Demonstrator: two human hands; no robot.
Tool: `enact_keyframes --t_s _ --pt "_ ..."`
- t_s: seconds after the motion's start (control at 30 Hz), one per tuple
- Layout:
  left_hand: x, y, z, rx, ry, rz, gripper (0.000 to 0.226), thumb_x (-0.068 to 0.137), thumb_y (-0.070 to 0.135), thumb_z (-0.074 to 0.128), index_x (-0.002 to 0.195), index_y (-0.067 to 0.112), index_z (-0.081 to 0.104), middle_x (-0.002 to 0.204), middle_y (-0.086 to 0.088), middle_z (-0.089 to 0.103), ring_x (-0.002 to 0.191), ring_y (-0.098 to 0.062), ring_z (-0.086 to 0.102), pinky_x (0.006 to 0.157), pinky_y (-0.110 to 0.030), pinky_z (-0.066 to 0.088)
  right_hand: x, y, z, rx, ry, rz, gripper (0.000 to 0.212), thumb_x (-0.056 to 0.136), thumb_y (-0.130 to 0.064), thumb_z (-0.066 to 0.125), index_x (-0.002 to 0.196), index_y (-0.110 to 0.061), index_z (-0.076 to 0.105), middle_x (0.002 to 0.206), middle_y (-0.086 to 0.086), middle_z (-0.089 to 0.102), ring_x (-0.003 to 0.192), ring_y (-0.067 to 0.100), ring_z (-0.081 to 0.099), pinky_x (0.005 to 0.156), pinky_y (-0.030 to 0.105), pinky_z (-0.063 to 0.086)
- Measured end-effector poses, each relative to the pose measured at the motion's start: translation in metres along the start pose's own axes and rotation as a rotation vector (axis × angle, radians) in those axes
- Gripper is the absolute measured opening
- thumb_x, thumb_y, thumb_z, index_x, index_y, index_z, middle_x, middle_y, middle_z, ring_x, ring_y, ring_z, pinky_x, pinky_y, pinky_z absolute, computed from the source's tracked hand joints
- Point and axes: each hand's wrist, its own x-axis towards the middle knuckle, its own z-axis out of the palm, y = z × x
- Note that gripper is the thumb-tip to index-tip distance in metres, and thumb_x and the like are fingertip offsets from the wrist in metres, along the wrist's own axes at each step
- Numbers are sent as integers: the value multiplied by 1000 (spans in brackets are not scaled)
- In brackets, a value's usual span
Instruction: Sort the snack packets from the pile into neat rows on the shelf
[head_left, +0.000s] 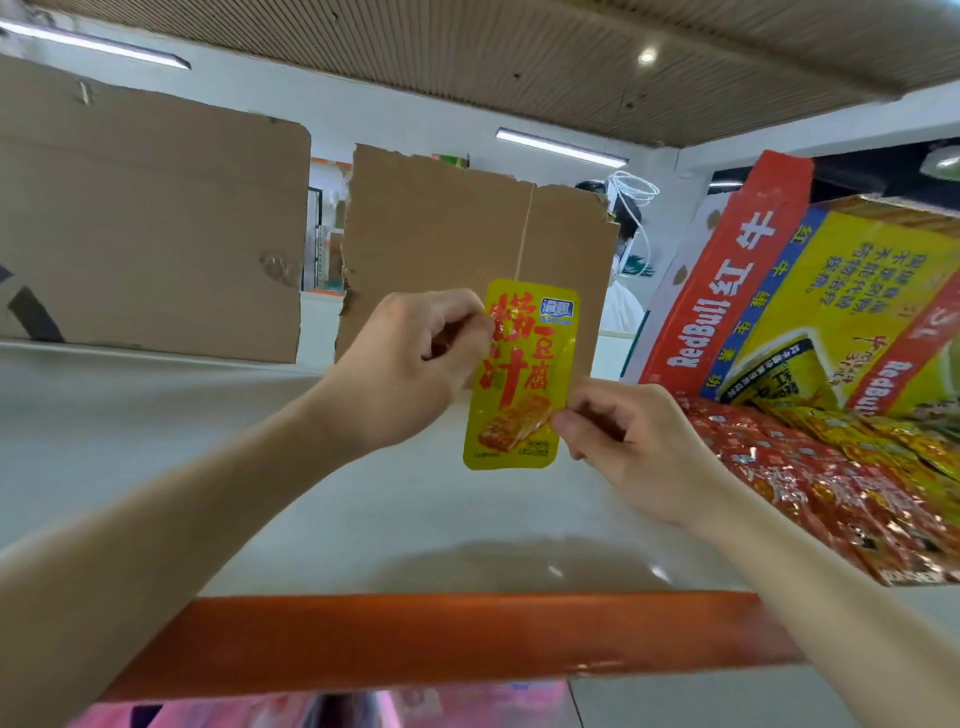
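Yellow snack packet held upright above shelf, left hand pinching its edge at 10 o'clock, right hand pinching at 4 o'clock, likely squaring it for row; pile at 3 o'clock

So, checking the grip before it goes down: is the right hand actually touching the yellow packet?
Touching. The head view shows the right hand pinching the yellow packet at its lower right edge, no gap.

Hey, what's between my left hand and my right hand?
A single yellow snack packet, the left hand pinching its upper edge and the right hand its lower edge, seen in the head view.
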Motion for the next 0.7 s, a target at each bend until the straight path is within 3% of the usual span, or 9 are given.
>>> enact_keyframes --t_s 0.2,0.27,0.43,0.53,0.63,0.7 --pt "1 29 11 -122 -80 -18 29 93 34 50 67 23 50 57 13 41 58 -10 36 56 -31 33 -28 -16 -24 -60 82 -57 27 94 -14 62 67 -12 56 54 -5 51 48 8 43 51 15 31" --pt "-1 40 19 -108 -64 -2 30 93 32 51 66 18 49 58 10 39 58 -12 36 56 -30 30 -39 -19 -33 -69 117 -77 27 93 -18 60 67 -15 54 54 -4 50 48 9 43 51 15 31" --pt "-8 75 43 -55 -24 33 35 92 31 50 69 5 48 64 -20 46 56 -18 36 53 -31 29 -73 -20 -63 -27 164 -96 23 93 -21 58 70 -23 54 57 -3 51 51 12 44 51 21 34" --pt "-8 100 65 -73 -37 37 37 95 28 51 70 1 48 64 -22 46 58 -26 37 53 -31 30 -96 -20 -87 -6 174 -99 25 93 -19 58 71 -27 52 57 -8 51 50 8 45 52 18 35" --pt "-6 128 93 -106 -48 53 35 96 25 52 71 0 48 61 -17 44 57 -17 37 53 -17 33 -123 -14 -113 -4 201 -95 26 92 -18 59 71 -30 51 57 -11 52 52 7 49 54 16 37" --pt "-5 145 113 -103 -51 66 35 94 27 50 70 2 48 61 -17 45 57 -24 37 53 -25 32 -142 -8 -132 10 224 -81 23 91 -21 59 70 -28 52 58 -8 54 54 8 54 54 20 40"
